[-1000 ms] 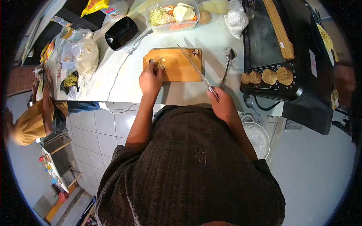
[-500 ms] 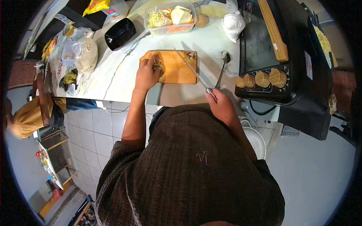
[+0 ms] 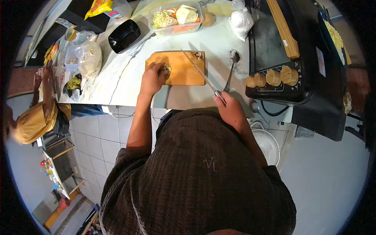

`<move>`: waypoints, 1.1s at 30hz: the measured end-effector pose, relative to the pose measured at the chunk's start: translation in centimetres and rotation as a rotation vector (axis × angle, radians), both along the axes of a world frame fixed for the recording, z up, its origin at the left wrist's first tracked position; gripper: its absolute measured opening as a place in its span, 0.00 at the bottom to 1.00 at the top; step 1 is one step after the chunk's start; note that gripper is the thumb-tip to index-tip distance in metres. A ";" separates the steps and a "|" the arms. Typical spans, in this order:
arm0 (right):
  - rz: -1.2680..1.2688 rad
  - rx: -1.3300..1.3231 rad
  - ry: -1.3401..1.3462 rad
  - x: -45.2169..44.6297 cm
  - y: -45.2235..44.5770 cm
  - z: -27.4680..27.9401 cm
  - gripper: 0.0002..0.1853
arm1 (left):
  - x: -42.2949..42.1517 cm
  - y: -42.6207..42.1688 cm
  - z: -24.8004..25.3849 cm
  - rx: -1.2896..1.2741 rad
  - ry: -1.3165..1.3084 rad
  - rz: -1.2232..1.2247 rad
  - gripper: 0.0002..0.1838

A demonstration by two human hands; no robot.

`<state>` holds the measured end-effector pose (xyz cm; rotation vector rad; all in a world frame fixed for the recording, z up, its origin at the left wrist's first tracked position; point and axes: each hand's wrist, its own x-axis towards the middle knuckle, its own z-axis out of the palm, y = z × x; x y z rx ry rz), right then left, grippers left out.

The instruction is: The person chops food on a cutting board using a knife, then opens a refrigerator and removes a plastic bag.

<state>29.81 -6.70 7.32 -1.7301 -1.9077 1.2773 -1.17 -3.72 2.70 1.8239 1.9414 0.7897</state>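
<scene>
My left hand (image 3: 153, 80) rests at the left part of the orange cutting board (image 3: 182, 74), its fingers curled against a small heap of pale shredded pieces (image 3: 167, 69). Whether the fingers grip some of the shreds is hard to see. My right hand (image 3: 231, 110) is closed round the handle of a knife (image 3: 201, 75), whose blade slants up and left over the board's right part. A few small brownish bits (image 3: 199, 55) lie at the board's upper right corner. Right of the knife a dark spoon (image 3: 232, 70) lies on the counter.
A clear container of shredded vegetables (image 3: 174, 29), a black bowl (image 3: 124, 36) and a white powder bag (image 3: 241, 24) stand behind the board. To the right is a black griddle (image 3: 270, 43); plastic bags (image 3: 90, 58) lie left. Another person (image 3: 37, 121) stands at far left.
My left hand has shifted slightly left, and its fingers have drawn back from over the shreds. My right hand keeps the knife nearly as before. The other person's hands have moved closer together.
</scene>
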 end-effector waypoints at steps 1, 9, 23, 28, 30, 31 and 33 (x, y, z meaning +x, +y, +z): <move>0.000 0.002 -0.002 0.0 -0.2 -0.1 0.16 | -0.1 -0.1 -0.4 -0.003 0.000 -0.006 0.18; -0.037 -0.016 -0.021 -0.6 -1.2 -0.5 0.16 | 0.6 -0.3 -0.4 -0.160 -0.090 0.182 0.21; -0.124 -0.036 0.011 -1.3 -2.4 -1.1 0.15 | 2.1 0.3 -2.3 0.005 0.052 0.239 0.14; -0.122 -0.071 -0.007 -1.4 -2.5 -0.6 0.17 | 2.2 0.7 -2.5 0.056 0.026 0.153 0.09; -0.119 -0.073 -0.013 -1.5 -2.5 -0.4 0.17 | 2.3 1.1 -2.8 0.092 0.025 0.106 0.08; -0.113 -0.074 -0.016 -1.5 -2.5 -0.4 0.17 | 2.5 1.3 -2.6 0.098 -0.009 0.039 0.08; -0.119 -0.074 -0.003 -1.7 -2.5 -0.6 0.17 | 2.8 1.6 -2.4 0.102 -0.041 -0.026 0.08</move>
